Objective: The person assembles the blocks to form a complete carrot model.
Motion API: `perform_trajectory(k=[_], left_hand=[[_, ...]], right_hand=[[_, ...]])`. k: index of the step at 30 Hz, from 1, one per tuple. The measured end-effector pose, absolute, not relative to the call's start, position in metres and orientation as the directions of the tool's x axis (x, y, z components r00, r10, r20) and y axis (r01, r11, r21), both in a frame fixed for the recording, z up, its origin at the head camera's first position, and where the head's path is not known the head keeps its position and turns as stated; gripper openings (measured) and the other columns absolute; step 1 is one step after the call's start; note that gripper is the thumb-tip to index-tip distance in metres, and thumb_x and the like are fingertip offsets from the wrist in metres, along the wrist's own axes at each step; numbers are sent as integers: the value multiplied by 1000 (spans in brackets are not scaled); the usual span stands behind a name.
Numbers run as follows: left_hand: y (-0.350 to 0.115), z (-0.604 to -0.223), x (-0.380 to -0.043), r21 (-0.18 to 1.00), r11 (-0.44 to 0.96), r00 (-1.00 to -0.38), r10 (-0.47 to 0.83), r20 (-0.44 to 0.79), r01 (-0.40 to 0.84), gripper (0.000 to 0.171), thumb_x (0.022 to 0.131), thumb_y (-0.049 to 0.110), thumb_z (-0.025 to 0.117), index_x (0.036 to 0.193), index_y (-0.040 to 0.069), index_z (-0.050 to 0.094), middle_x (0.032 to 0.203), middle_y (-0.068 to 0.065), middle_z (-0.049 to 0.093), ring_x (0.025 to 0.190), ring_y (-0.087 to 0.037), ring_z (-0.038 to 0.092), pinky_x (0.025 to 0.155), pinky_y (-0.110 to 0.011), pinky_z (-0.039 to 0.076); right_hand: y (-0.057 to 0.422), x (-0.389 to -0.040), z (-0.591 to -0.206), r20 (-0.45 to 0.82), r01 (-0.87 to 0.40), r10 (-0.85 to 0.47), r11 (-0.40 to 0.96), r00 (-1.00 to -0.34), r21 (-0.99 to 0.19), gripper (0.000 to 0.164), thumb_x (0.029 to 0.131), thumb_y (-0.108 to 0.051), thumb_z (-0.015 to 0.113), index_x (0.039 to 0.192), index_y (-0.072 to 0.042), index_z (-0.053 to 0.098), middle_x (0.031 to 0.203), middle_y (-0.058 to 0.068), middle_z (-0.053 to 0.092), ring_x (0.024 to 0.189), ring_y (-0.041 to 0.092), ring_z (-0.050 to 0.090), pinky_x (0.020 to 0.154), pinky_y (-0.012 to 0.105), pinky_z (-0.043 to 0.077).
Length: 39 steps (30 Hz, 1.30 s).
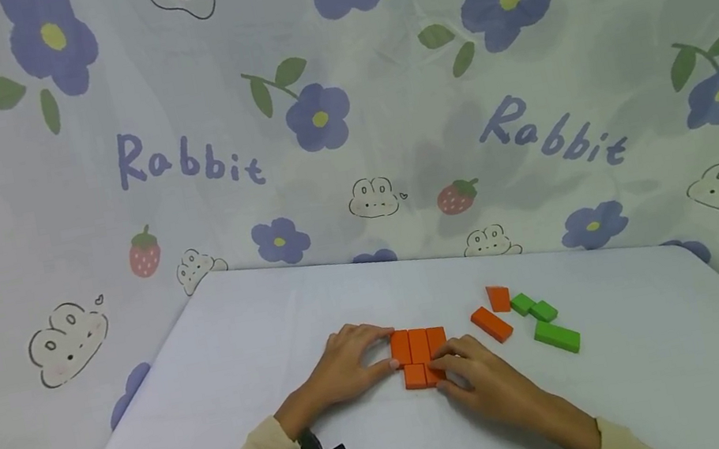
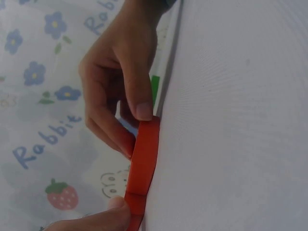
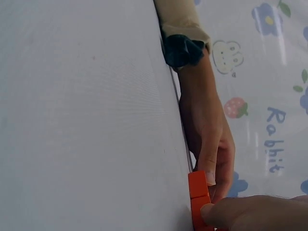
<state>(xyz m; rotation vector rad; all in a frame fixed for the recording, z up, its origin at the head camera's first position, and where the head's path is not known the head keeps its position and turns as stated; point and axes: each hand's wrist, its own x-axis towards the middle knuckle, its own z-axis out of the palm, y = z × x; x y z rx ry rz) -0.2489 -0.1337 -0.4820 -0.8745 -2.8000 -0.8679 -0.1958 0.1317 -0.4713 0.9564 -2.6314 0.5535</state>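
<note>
Several orange blocks (image 1: 419, 346) lie flat side by side on the white table, three longer ones in the far row and two shorter ones in the near row. My left hand (image 1: 346, 365) touches the left side of the group, with the forefinger at the far left corner and the thumb lower down the same side. At the near right corner, my right hand (image 1: 484, 377) pinches the right short orange block (image 1: 434, 377) between thumb and fingers. In the left wrist view, the right thumb (image 2: 144, 110) meets the end of an orange block (image 2: 144, 154).
Right of the group lie two loose orange blocks (image 1: 492, 324), one with a slanted side. Beyond them are two small green blocks (image 1: 543, 311) and a longer green block (image 1: 557, 337). A patterned cloth (image 1: 323, 183) hangs behind the white table (image 1: 314, 296).
</note>
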Motion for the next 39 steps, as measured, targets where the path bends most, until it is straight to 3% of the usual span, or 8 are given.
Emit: perform_trajectory(k=[20,26,34,39], left_hand=[[-135,-492,-245,504,678,-842,480,247,535,55,91,56,64,137,26,60,136,7,62,124,-18,51,99,-48,38],[-135,-491,-246,504,669,-835,483,262,546,54,91,55,65,136,25,61,134,6,63,123,-19,52,98,-47,38],[-135,-490,-248,497,667,-830,485,277,555,54,92,56,64,136,26,60,135,6,63,125,-19,52,99,-48,38],[-135,-492,-248,507,672,-839,483,251,539,52,91,56,64,137,30,59,136,9,61,126,-17,51,101,-47,38]], right_hand=[[130,-191,-479,348,-633,-535,706,-770,-318,31,88,-25,78,118,-21,72,117,-13,57,107,6,51,91,26,53],[133,-194,-469,375,-628,-512,702,-773,-337,25,89,-26,77,113,-21,73,111,-14,58,106,4,51,90,25,53],[158,-219,-456,468,-575,-402,752,-787,-322,17,88,-19,77,104,-16,73,100,-9,68,100,7,60,88,34,56],[181,-235,-453,457,-468,-295,820,-839,-329,18,85,-13,79,102,-12,74,105,0,71,98,16,63,83,36,57]])
